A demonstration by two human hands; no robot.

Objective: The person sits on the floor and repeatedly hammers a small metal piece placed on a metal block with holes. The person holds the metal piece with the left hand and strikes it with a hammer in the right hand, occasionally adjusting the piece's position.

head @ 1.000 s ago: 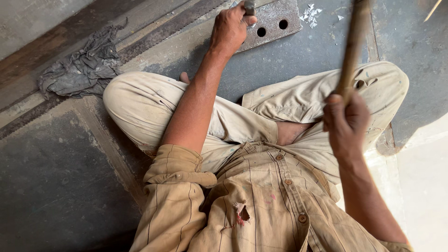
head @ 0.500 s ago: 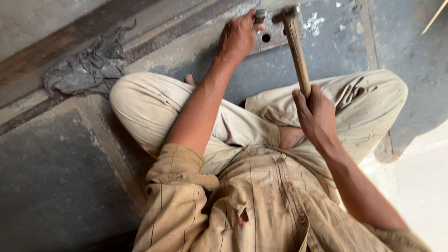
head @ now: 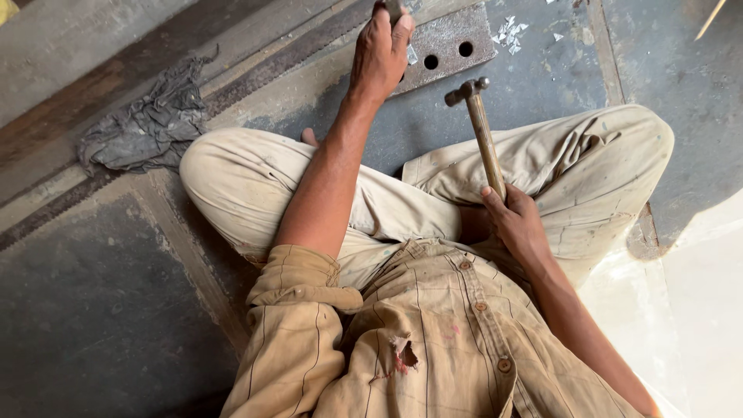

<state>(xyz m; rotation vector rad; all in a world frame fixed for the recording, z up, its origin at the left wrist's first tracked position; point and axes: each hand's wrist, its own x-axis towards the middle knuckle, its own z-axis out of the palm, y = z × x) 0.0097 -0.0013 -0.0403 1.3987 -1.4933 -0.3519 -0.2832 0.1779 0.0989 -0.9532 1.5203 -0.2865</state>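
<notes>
The floor (head: 93, 325) is dark grey stone or concrete, worn and dusty, crossed by paler raised bands (head: 178, 255) that run diagonally and frame the darker panels. A crumpled grey rag (head: 147, 124) lies on one of these bands at the upper left, and small pale flakes of debris (head: 509, 31) are scattered on the dark surface near the top. At the lower right the ground turns to a bright, pale slab (head: 696, 310) lit by strong daylight, while the rest sits in softer shade.
</notes>
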